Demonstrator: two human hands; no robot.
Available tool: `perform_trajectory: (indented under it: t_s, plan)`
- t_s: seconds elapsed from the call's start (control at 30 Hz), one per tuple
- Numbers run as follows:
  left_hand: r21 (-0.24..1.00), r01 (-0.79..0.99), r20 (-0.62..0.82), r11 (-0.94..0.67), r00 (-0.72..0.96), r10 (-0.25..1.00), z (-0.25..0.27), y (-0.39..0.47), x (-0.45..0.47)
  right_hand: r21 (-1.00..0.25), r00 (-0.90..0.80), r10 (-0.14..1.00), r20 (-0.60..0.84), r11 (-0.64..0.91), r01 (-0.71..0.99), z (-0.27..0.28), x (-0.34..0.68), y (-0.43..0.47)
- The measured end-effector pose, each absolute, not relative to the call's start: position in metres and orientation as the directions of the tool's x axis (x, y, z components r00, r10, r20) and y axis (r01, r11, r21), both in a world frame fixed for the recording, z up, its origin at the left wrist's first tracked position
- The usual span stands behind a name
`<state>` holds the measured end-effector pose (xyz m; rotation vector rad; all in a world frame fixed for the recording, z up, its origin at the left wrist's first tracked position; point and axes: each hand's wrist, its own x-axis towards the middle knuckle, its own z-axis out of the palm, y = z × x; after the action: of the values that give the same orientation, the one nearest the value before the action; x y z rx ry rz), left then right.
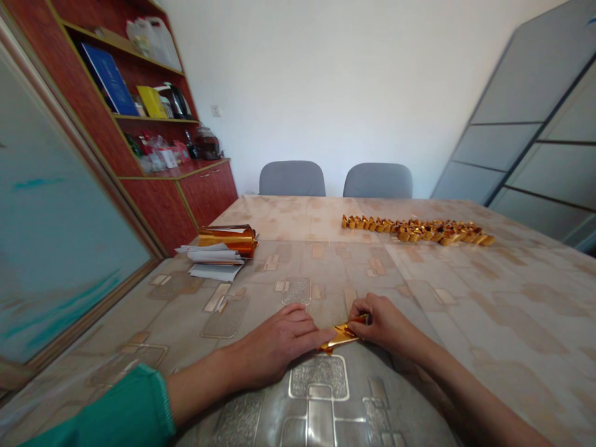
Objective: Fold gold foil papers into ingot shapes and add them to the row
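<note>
Just past the front edge of the table (311,298), a strip of shiny gold foil paper (342,336) is stretched between my two hands. It looks folded and slightly tilted up to the right. My left hand (277,340) lies low over the tablecloth, thumb and fingers pressed on the strip's left end. At the other end, my right hand (382,320) pinches the foil between thumb and curled fingers. Part of the strip is hidden under the fingers of both hands.
Rows of folded gold foil pieces (442,231) stand at the back right. At the back left lie curled gold foil sheets (223,237) and white papers (215,261). Two grey chairs (292,178) stand behind the table, a red shelf cabinet (153,161) to the left.
</note>
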<state>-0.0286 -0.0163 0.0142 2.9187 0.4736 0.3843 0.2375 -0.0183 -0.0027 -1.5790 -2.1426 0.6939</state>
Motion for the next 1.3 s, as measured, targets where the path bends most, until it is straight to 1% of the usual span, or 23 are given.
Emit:
perform_trajectory:
  t_s: [0.1,0.23,0.3,0.33,0.4,0.43,0.5,0.57,0.63,0.73,0.8,0.87,0.93,1.03,1.1,1.2,1.3]
  plan:
    - [0.169,0.268,0.249,-0.949,0.920,0.304,0.014,-0.016,-0.028,-0.582,-0.294,0.955,0.026,0.254,0.773,-0.002,0.234,-0.018]
    - [0.202,0.259,0.262,-0.945,0.915,0.306,0.013,-0.017,-0.029,-0.559,-0.331,0.943,0.039,0.295,0.775,0.008,0.234,-0.020]
    - [0.211,0.283,0.259,-0.936,0.907,0.333,0.012,-0.018,-0.030,-0.608,-0.422,0.904,0.072,0.375,0.700,0.015,0.241,-0.025]
    - [0.212,0.288,0.262,-0.934,0.904,0.338,0.012,-0.018,-0.031,-0.648,-0.476,0.873,0.105,0.424,0.633,0.018,0.247,-0.029]
    - [0.205,0.269,0.271,-0.941,0.908,0.319,0.011,-0.019,-0.031,-0.695,-0.576,0.800,0.166,0.509,0.508,0.023,0.259,-0.039]
    - [0.197,0.254,0.276,-0.947,0.913,0.302,0.010,-0.020,-0.030,-0.699,-0.583,0.793,0.177,0.518,0.493,0.023,0.264,-0.044]
    - [0.178,0.243,0.282,-0.953,0.916,0.286,0.010,-0.022,-0.029,-0.680,-0.561,0.811,0.166,0.506,0.531,0.022,0.272,-0.054]
    - [0.166,0.265,0.275,-0.950,0.913,0.303,0.009,-0.024,-0.028,-0.636,-0.518,0.835,0.185,0.504,0.585,0.019,0.273,-0.059]
    - [0.171,0.278,0.249,-0.945,0.916,0.314,0.009,-0.027,-0.027,-0.571,-0.488,0.833,0.260,0.541,0.618,0.015,0.270,-0.060]
    - [0.183,0.268,0.210,-0.946,0.929,0.304,0.010,-0.032,-0.027,-0.403,-0.515,0.760,0.397,0.648,0.646,0.012,0.262,-0.053]
    - [0.190,0.266,0.200,-0.945,0.932,0.303,0.010,-0.035,-0.028,-0.267,-0.577,0.701,0.420,0.703,0.659,0.011,0.260,-0.047]
    - [0.199,0.278,0.193,-0.940,0.929,0.316,0.011,-0.038,-0.028,-0.186,-0.626,0.680,0.382,0.720,0.668,0.012,0.262,-0.044]
    - [0.215,0.301,0.190,-0.929,0.920,0.342,0.011,-0.041,-0.028,-0.202,-0.648,0.690,0.323,0.719,0.665,0.012,0.267,-0.044]
    - [0.248,0.299,0.211,-0.922,0.912,0.352,0.011,-0.044,-0.029,-0.310,-0.665,0.701,0.258,0.711,0.631,0.013,0.277,-0.048]
    - [0.290,0.263,0.253,-0.920,0.906,0.338,0.012,-0.042,-0.031,-0.351,-0.662,0.706,0.250,0.704,0.618,0.012,0.281,-0.052]
    - [0.350,0.186,0.308,-0.918,0.903,0.300,0.013,-0.036,-0.038,-0.379,-0.649,0.714,0.261,0.694,0.612,0.011,0.284,-0.055]
    - [0.352,0.165,0.312,-0.921,0.907,0.282,0.015,-0.032,-0.046,-0.391,-0.633,0.721,0.281,0.689,0.611,0.009,0.284,-0.057]
